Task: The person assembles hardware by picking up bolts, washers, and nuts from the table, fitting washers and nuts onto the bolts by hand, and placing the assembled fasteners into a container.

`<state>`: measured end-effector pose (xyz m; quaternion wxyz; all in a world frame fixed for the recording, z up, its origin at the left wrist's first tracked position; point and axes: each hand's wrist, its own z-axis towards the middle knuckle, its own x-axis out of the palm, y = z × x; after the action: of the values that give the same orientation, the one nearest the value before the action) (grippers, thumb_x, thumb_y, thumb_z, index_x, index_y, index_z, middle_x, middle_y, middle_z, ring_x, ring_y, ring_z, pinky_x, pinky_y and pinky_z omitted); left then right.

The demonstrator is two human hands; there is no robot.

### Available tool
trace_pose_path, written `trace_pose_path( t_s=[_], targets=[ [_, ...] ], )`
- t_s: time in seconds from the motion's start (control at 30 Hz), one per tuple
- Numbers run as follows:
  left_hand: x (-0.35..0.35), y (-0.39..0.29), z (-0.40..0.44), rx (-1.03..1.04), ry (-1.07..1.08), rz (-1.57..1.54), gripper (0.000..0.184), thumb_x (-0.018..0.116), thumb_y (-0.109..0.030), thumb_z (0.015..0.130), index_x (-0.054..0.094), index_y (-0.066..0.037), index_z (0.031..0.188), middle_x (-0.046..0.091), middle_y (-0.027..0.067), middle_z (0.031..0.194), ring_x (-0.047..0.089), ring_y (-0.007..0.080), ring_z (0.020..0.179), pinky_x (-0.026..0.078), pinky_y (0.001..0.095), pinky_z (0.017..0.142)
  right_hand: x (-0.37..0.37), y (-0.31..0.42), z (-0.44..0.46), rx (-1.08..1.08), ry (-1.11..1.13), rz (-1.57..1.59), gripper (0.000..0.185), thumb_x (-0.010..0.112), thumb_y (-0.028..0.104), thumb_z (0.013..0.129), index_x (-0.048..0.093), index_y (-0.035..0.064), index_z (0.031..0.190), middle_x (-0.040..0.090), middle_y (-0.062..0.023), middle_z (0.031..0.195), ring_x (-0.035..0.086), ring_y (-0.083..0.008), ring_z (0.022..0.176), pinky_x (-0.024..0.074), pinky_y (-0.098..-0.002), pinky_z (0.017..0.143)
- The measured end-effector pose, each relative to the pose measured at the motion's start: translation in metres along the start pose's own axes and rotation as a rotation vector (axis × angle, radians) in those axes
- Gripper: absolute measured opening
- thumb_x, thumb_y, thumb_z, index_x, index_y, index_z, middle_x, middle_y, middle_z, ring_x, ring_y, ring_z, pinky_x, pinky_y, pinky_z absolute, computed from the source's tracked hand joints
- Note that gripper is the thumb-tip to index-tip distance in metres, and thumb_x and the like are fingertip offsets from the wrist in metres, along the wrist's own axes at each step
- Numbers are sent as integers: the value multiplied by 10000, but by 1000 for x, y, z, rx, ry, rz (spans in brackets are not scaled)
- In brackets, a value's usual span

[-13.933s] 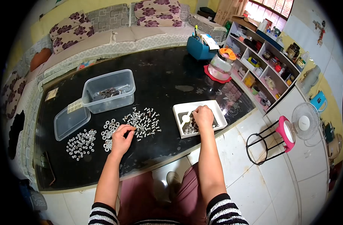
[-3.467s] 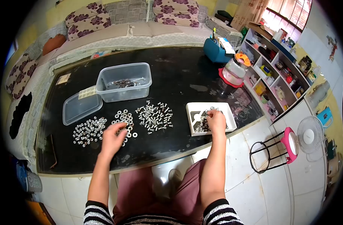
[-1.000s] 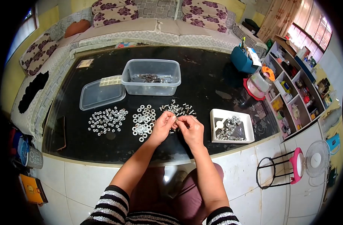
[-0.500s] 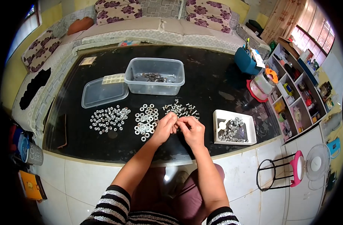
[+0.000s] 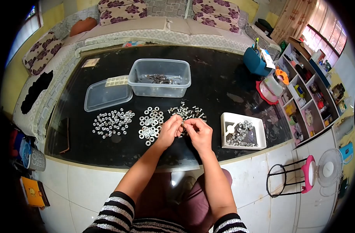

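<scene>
My left hand (image 5: 170,130) and my right hand (image 5: 199,132) meet over the near middle of the black table. Their fingertips pinch a small metal bolt (image 5: 183,123), mostly hidden by the fingers. Just beyond them lies a heap of short bolts (image 5: 190,112), partly covered by my hands. Flat ring washers (image 5: 150,123) are spread left of my left hand. Farther left is a scatter of small nuts (image 5: 112,122). To the right, a white box (image 5: 244,146) holds several metal fasteners (image 5: 242,134), piled toward its middle and front.
Behind the heaps stands a clear plastic tub (image 5: 159,91) with small dark metal pieces inside. Its lid (image 5: 108,95) lies to the left. A phone-like dark object (image 5: 64,135) is near the left edge. A jar (image 5: 272,89) and teal holder (image 5: 256,62) stand at right.
My fingers have shifted slightly around the small piece, and a bit of it now shows between the fingertips. The heaps and containers look the same.
</scene>
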<state>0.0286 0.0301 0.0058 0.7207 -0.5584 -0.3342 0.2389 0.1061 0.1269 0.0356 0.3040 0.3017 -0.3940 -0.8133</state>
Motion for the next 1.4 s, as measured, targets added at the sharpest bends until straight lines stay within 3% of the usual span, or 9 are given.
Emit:
trace_pose_path(
  t_s=[0.23,0.43,0.5,0.77,0.87,0.93,1.13,1.33,1.4],
  targets=[
    [-6,10,2,-43,-1,90,297,372,-257,892,467,-44,709,447,3,566,393,55,463,331,201,427,0,-3,-2,-49,14,-75,52,615,22,703,588,2,742,563,-51,665,511,-96,543,415,-214,503],
    [2,3,0,96,-49,157,303,383,-252,888,476,-30,703,443,6,538,398,61,451,342,210,424,-2,-3,-2,-68,19,-88,54,617,22,702,589,6,746,558,-50,656,510,-100,540,413,-216,500],
    [-2,2,-1,-25,-11,266,259,366,-254,893,475,-52,773,443,-4,579,392,52,483,319,177,445,0,-3,-2,-67,31,-95,54,617,24,704,589,6,746,558,-49,656,510,-98,541,413,-216,501],
    [2,1,0,31,-16,121,310,408,-283,876,490,-29,718,457,5,564,416,63,477,345,202,430,0,-7,-3,-9,12,-37,59,616,27,711,588,1,756,560,-45,669,509,-90,554,413,-211,509],
    [-4,5,1,-5,18,127,304,412,-286,874,492,-32,728,454,4,564,418,61,480,343,197,429,0,-8,-3,-34,31,-63,63,615,28,713,588,-2,761,562,-50,677,510,-92,560,414,-211,514],
    [-5,4,1,-176,3,118,303,414,-286,875,491,-35,723,450,0,560,413,57,477,343,197,427,0,-8,-4,-36,49,-85,67,616,32,714,588,-4,763,562,-52,674,512,-94,562,415,-214,516],
    [0,2,1,17,-22,114,327,424,-298,872,489,-45,675,429,-19,530,383,44,437,321,195,400,0,-6,-3,16,28,-47,70,619,39,717,588,-3,764,561,-45,667,507,-92,558,416,-216,516],
    [-2,-1,0,-142,-37,123,302,393,-281,883,463,-65,684,402,-22,533,364,47,451,297,176,417,2,-11,-4,2,37,-43,72,623,42,715,591,-2,762,563,-42,671,502,-82,560,412,-211,514],
    [1,-1,0,-70,-45,108,302,405,-272,879,476,-55,681,410,-23,526,370,44,447,308,183,416,1,-9,-4,21,28,-35,71,624,39,714,591,-2,762,562,-40,670,500,-80,559,412,-210,514]
  ],
)
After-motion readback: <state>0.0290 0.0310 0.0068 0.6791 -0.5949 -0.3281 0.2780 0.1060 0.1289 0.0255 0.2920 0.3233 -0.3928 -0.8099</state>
